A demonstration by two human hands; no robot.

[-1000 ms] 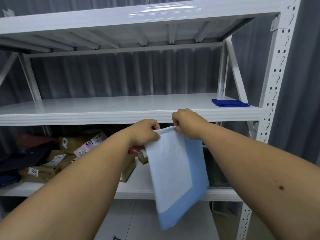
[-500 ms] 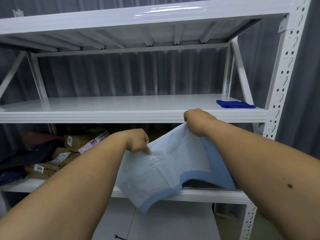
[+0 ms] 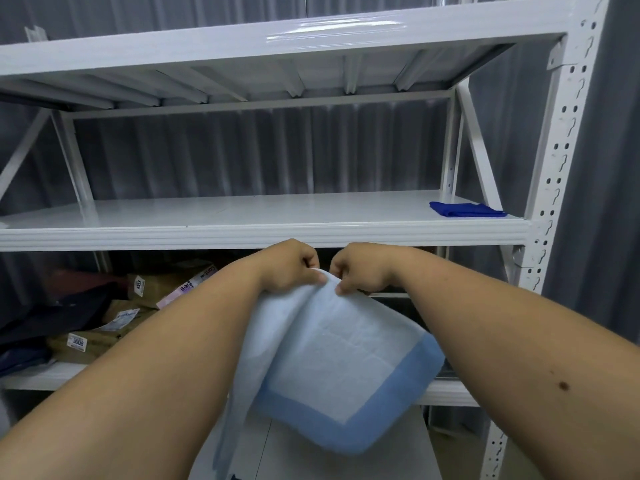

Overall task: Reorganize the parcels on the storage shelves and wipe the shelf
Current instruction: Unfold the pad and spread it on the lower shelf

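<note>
A pale blue cloth (image 3: 341, 362) with a darker blue border hangs below my hands, in front of the white metal shelf unit. My left hand (image 3: 289, 265) pinches its top edge, and my right hand (image 3: 360, 268) pinches the same edge right beside it. Both hands are just below the front lip of the middle shelf (image 3: 263, 233), whose surface is bare but for a folded dark blue cloth (image 3: 465, 209) at its right end. Several brown parcels (image 3: 149, 296) with labels lie on the lower shelf at the left.
The top shelf (image 3: 277, 39) spans overhead. A perforated white upright (image 3: 557, 188) stands at the right, with diagonal braces at both ends. Dark bags (image 3: 52, 317) lie left of the parcels. Grey corrugated wall behind.
My hands, which had spread apart with the cloth stretched between them, have come together at its top edge. The cloth now hangs folded over below them.
</note>
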